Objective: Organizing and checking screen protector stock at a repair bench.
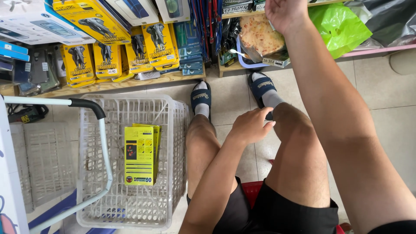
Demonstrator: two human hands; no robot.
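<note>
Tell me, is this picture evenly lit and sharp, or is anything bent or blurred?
Head view: soft, even daylight, faint shadows under the white plastic basket; wide lens bows the edges and stretches the right forearm; the raised right hand is cut by the top edge; the left hand on the knee and the yellow flat packets look sharp.

Left hand (250, 126): rests on right knee, fingers loosely curled, holds nothing. Right hand (284, 14): raised to shelf, wrist bent, fingers out of view at top edge, just beside flat packet with orange speckled pattern (259, 34); cannot tell if touching. Packet leans tilted at shelf front, above white plastic spoon (237, 53).
</note>
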